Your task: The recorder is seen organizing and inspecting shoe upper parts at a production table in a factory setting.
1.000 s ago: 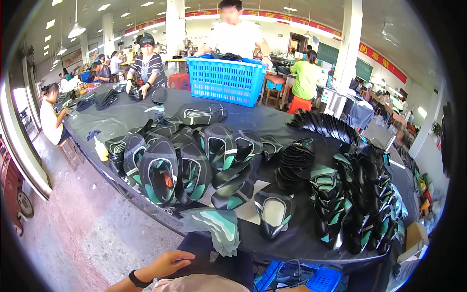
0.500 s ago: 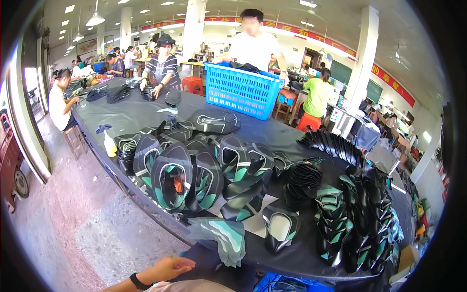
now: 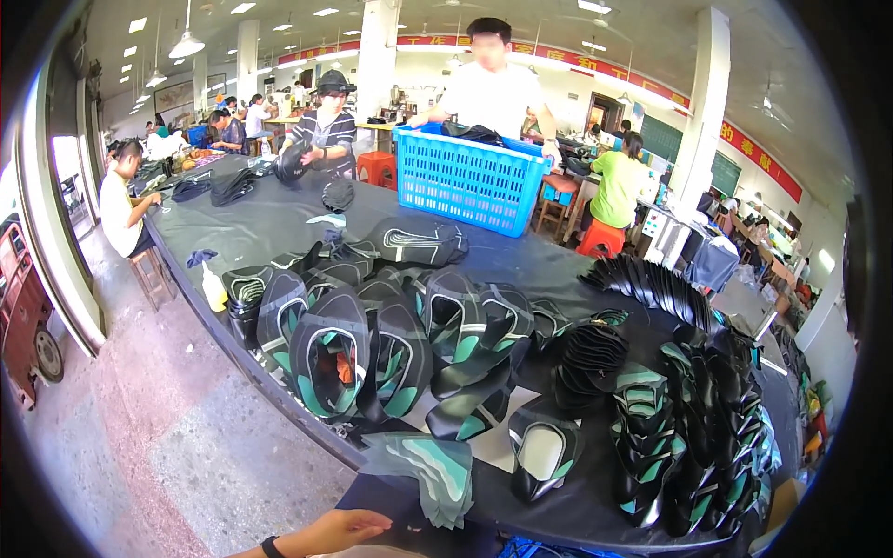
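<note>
My left hand (image 3: 352,530) is at the lower edge, a black band on its wrist. Its fingers stretch to the right, and nothing shows in them. My right hand is out of view. Nearest to the left hand, a fanned stack of thin grey and teal pieces (image 3: 445,472) hangs over the table's near edge. Just right of that lies a black shoe upper (image 3: 541,456) with a pale inner panel, resting partly on white paper (image 3: 493,446). Behind the stack, several black and teal shoe uppers (image 3: 400,349) stand in a heap.
Rows of nested uppers (image 3: 642,446) and a stack of black pieces (image 3: 592,361) cover the dark table's right side. A bottle with yellow contents (image 3: 213,286) stands by the left edge. Across the table, a person holds a blue plastic basket (image 3: 470,181); another handles a dark piece (image 3: 292,162).
My left hand has shifted slightly right and down in the picture. The whole view has moved a little. Across the table, the person in stripes has lifted a dark piece.
</note>
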A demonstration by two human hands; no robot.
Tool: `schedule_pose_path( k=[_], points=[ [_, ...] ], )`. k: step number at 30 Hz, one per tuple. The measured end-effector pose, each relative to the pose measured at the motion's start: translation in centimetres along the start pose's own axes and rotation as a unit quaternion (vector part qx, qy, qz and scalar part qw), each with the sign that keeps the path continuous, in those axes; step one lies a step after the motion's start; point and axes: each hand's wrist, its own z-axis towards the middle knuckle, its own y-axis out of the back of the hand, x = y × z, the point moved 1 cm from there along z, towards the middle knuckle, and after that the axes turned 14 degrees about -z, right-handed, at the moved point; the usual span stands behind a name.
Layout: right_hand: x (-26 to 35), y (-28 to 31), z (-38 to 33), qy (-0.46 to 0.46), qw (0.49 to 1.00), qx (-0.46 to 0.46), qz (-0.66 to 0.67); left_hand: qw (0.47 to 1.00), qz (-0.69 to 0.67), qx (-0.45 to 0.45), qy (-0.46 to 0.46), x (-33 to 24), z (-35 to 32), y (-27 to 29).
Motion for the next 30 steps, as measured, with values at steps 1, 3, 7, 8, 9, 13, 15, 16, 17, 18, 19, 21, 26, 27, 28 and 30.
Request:
schedule_pose_path(
  k=[1, 3, 7, 8, 9, 13, 15, 16, 17, 18, 19, 21, 26, 27, 28, 30],
  points=[
    [0.7, 1.3, -0.1, -0.033, 0.999, 0.013, 0.03, 1.0, 0.0, -0.003, 0.001, -0.1, 0.2, -0.3],
    [2.2, 4.1, -0.1, -0.017, 0.998, -0.02, 0.057, 0.996, -0.033, -0.026, -0.08, -0.7, 0.4, -0.6],
    [1.9, 5.1, 0.5, 0.051, 0.961, -0.132, 0.239, 0.993, -0.007, 0.005, -0.115, -2.7, 1.6, -0.4],
    [2.0, 6.0, 0.8, 0.052, 0.962, -0.129, 0.236, 0.992, -0.019, 0.015, -0.12, -3.5, 1.8, -0.6],
    [2.5, 7.5, 1.0, 0.048, 0.96, -0.116, 0.251, 0.991, -0.03, 0.025, -0.126, -4.4, 2.1, -0.9],
    [1.6, 9.1, 3.2, 0.058, 0.943, -0.087, 0.316, 0.997, -0.022, 0.02, -0.076, -7.9, 2.5, -2.0],
    [1.0, 9.7, 4.5, 0.091, 0.947, -0.088, 0.294, 0.997, -0.049, 0.01, -0.067, -8.4, 3.1, -2.4],
    [0.6, 9.9, 4.9, 0.099, 0.949, -0.076, 0.291, 0.996, -0.026, 0.012, -0.079, -8.4, 3.4, -2.7],
    [0.1, 9.9, 5.4, 0.104, 0.949, -0.064, 0.292, 0.996, -0.027, 0.007, -0.082, -8.5, 4.2, -3.0],
    [-0.4, 9.9, 5.9, 0.098, 0.942, -0.056, 0.315, 0.996, -0.009, 0.011, -0.085, -8.5, 5.1, -3.4],
    [-0.8, 10.2, 6.2, 0.088, 0.94, -0.044, 0.326, 0.996, 0.01, 0.015, -0.089, -8.2, 6.0, -3.7],
    [-1.4, 10.3, 6.6, 0.081, 0.926, -0.039, 0.367, 0.996, 0.007, 0.046, -0.08, -8.1, 7.4, -4.4],
    [-2.3, 11.2, 6.2, 0.038, 0.917, -0.026, 0.395, 0.995, -0.102, 0.012, -0.002, -9.5, 9.3, -6.7],
    [-2.3, 11.1, 6.1, 0.023, 0.913, -0.029, 0.405, 0.996, -0.089, 0.023, 0.009, -9.6, 9.5, -6.6],
    [-2.1, 11.1, 6.0, 0.022, 0.913, -0.029, 0.406, 0.996, -0.089, 0.023, 0.01, -9.6, 9.9, -6.2],
    [-1.9, 10.9, 6.1, 0.002, 0.896, -0.04, 0.443, 0.995, -0.075, 0.052, -0.05, -9.2, 10.5, -5.8]
  ],
)
